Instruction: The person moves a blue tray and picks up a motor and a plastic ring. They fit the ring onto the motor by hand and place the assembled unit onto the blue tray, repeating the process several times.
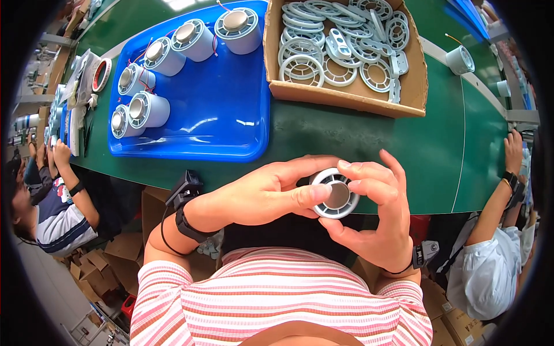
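Observation:
Between my two hands, just off the near edge of the green table, is a white round housing (338, 199) with a spoked ring around a silvery metal disc. My left hand (271, 193) is closed around its left side, the thumb lying over the ring toward the disc and the other fingers behind. From the right, my right hand (378, 202) grips the rim, thumb at the lower edge and fingertips at the upper right. The underside of the housing is hidden by my hands.
A blue tray (219, 130) at the left bears several similar white housings (193, 40) with red wires. Beyond my hands stands a cardboard box (346, 99) full of pale spoked rings (301, 70). Another housing (460, 60) sits at far right. People sit on both sides.

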`<state>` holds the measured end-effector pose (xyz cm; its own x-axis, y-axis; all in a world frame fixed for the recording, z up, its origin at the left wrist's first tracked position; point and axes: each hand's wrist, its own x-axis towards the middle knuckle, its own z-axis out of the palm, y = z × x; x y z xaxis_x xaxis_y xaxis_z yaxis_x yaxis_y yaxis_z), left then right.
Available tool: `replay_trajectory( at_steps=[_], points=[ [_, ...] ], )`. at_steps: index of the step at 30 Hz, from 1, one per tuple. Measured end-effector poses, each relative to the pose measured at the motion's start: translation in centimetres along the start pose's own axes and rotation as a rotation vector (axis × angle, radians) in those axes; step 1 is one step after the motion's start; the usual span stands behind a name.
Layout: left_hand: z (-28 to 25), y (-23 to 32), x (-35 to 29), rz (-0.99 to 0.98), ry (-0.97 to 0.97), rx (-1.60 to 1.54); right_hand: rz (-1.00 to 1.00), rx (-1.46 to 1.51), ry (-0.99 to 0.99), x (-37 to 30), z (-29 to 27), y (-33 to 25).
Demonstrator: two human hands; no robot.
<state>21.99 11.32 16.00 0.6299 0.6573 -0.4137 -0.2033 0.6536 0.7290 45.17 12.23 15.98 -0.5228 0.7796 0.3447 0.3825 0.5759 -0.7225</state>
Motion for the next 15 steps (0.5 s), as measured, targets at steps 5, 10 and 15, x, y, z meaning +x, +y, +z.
replay_trajectory(
  at_steps=[5, 10, 15],
  points=[
    [-0.2, 0.1, 0.0, -0.066, -0.008, -0.133, 0.025, 0.000, -0.076, 0.2, -0.7, -0.1],
    [-0.1, 0.4, 0.2, -0.015, 0.007, -0.059, 0.042, 0.031, -0.102, 0.2, -0.9, 0.1],
    [-0.5, -0.6, 0.4, 0.088, -0.031, 0.050, 0.070, 0.063, -0.106, 0.2, -0.7, 0.1]
  ],
)
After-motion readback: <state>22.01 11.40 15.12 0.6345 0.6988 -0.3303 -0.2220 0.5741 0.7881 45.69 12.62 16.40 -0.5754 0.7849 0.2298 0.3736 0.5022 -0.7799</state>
